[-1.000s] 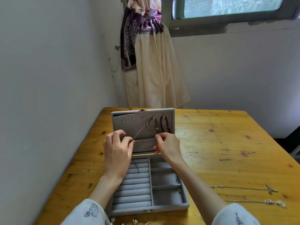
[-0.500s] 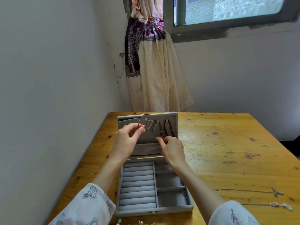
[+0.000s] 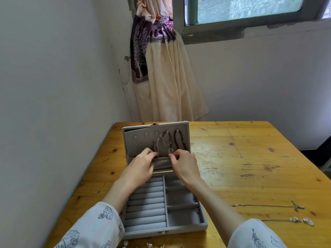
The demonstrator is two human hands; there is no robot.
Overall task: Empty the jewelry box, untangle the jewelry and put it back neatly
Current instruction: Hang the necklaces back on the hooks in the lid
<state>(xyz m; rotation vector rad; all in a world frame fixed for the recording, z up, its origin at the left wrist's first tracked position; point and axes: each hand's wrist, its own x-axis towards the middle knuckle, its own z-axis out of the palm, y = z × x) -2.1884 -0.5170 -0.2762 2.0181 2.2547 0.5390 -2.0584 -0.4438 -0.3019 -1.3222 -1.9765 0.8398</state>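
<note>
Jewelry box (image 3: 161, 228) lid up, left hand (image 3: 138, 167) pinching silver chain (image 3: 157, 144), right hand (image 3: 186, 166) pinching pendant (image 3: 171, 150)

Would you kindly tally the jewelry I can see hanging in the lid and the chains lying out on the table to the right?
Pieces hanging in the lid: 3 (silver chain, pendant necklace, dark beaded strand)
Chains on the table, right: 2 (upper chain, lower chain)
Total: 5

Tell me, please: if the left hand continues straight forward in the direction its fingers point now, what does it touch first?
Probably the grey inner panel of the jewelry box's raised lid, right behind the thin chain the left hand pinches; depth is uncertain.
</note>
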